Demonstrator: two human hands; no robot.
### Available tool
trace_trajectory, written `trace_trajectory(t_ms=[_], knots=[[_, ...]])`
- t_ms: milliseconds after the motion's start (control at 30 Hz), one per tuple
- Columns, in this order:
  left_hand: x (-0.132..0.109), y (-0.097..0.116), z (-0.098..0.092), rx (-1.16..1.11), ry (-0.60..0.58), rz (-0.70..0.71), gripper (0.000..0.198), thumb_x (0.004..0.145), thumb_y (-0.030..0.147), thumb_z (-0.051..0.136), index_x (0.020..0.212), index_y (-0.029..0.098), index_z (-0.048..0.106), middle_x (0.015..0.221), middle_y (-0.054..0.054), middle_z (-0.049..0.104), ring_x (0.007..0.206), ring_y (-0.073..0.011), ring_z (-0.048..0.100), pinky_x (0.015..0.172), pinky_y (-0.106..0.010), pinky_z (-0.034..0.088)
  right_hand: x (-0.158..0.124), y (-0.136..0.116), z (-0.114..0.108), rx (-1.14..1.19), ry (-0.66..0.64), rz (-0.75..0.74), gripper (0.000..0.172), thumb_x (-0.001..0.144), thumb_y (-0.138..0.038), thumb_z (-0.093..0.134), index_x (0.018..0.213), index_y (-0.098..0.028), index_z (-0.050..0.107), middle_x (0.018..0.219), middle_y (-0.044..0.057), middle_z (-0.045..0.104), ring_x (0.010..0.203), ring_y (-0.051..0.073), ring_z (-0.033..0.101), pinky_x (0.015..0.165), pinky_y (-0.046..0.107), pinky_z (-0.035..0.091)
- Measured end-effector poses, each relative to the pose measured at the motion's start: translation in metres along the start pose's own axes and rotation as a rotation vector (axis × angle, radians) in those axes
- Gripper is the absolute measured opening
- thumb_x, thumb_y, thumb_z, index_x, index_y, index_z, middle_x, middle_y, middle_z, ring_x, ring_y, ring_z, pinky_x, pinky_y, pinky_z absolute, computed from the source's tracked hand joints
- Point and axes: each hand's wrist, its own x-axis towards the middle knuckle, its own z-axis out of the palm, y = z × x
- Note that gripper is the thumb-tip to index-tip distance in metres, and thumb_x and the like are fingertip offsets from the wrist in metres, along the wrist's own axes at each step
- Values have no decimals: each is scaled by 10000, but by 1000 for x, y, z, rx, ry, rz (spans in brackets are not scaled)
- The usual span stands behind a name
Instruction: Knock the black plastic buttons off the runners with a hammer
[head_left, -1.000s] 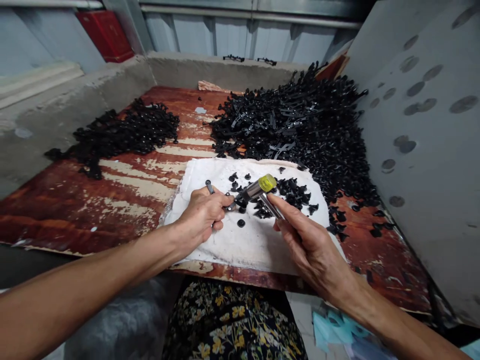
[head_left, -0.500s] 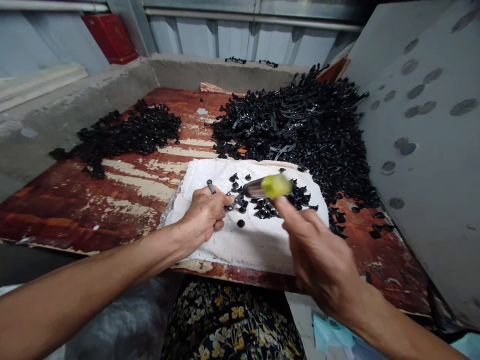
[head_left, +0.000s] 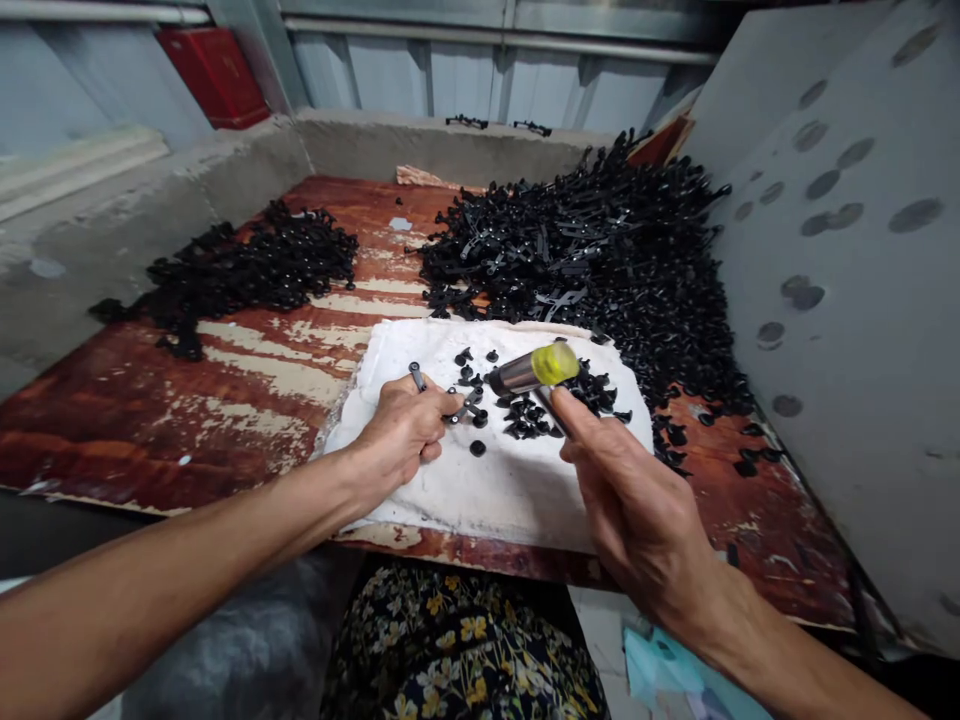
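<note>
My left hand (head_left: 405, 427) rests on a white cloth (head_left: 480, 495), its fingers pinching a small black plastic part (head_left: 454, 417), and another black piece (head_left: 417, 376) stands up beside the fingers. My right hand (head_left: 637, 505) is shut on the metal handle of a small hammer with a yellow face (head_left: 536, 368). The hammer head hangs over the cloth, a short way right of the left fingertips. Small loose black plastic parts (head_left: 529, 420) lie scattered between my hands.
A large heap of black plastic parts (head_left: 577, 250) and a smaller heap (head_left: 255, 265) lie on a worn red plywood board (head_left: 150, 430). Concrete walls (head_left: 442, 150) rise behind and left, a grey dented panel (head_left: 832, 300) stands right, and a floral lap cloth (head_left: 457, 640) lies below.
The hammer was low beside my left fingers, swung up and right in a blur, and now sits slightly lower. My left hand has barely moved.
</note>
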Motion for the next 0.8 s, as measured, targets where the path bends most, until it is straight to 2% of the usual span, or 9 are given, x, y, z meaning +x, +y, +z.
trace_trajectory(t_ms=[133, 233, 300, 367, 433, 500, 667, 733, 800], knots=[[4, -4, -1, -5, -1, 5, 278, 704, 75, 668, 646, 203, 428, 458, 89, 426, 311, -22, 279, 304, -152, 170, -1, -1, 0, -74, -118, -36, 679, 826, 17, 345, 1468, -200, 387, 765, 18, 545, 460, 122, 464, 389, 232, 439], [6, -1, -2, 18, -33, -17, 264, 704, 88, 666, 653, 199, 432, 485, 84, 446, 312, -17, 286, 306, -147, 176, 0, 1, 3, -57, -76, 17, 662, 837, -2, 349, 1475, -175, 385, 804, 45, 586, 540, 139, 533, 477, 260, 515], [7, 5, -4, 55, -52, -40, 213, 717, 103, 642, 652, 186, 457, 497, 75, 451, 314, -19, 302, 304, -141, 174, 3, 2, 5, -46, -119, 27, 656, 834, -17, 353, 1462, -196, 418, 785, 38, 604, 516, 135, 528, 469, 262, 522], [7, 13, -7, 81, -97, -78, 144, 748, 133, 586, 645, 165, 491, 528, 50, 482, 313, -18, 305, 298, -142, 158, 7, 1, 3, 34, -121, 46, 606, 862, -33, 367, 1430, -220, 467, 869, 60, 660, 596, 144, 596, 571, 298, 572], [5, 22, -13, 94, -168, -88, 139, 768, 150, 536, 632, 147, 511, 576, 19, 535, 314, -10, 292, 302, -144, 149, 10, -2, -2, 151, -25, 86, 529, 910, -63, 393, 1403, -227, 495, 981, 80, 692, 742, 163, 653, 734, 351, 586], [0, 27, -22, 144, -250, -41, 135, 764, 160, 551, 634, 137, 526, 601, 1, 574, 325, -3, 289, 321, -143, 152, 10, -6, -9, 243, 68, 160, 459, 942, -114, 430, 1379, -226, 518, 961, 71, 699, 768, 166, 658, 784, 360, 574], [-15, 17, -46, 448, -581, 44, 191, 740, 298, 672, 730, 147, 555, 556, -4, 602, 384, -27, 316, 391, -155, 190, -8, -10, -17, 404, 96, 470, 385, 965, -244, 483, 1342, -222, 559, 759, 11, 641, 643, 142, 607, 636, 289, 550], [-17, 9, -52, 538, -704, 70, 248, 788, 388, 636, 748, 160, 546, 576, 4, 591, 435, -51, 361, 424, -167, 230, -16, -9, -14, 423, 79, 520, 384, 962, -269, 489, 1333, -219, 573, 724, -1, 623, 597, 134, 574, 571, 266, 522], [-17, 3, -55, 633, -770, 116, 284, 845, 433, 568, 755, 165, 544, 612, 14, 566, 498, -71, 404, 470, -178, 272, -21, -8, -9, 422, 67, 529, 382, 951, -272, 496, 1315, -208, 591, 714, -1, 630, 591, 134, 574, 561, 260, 517]])
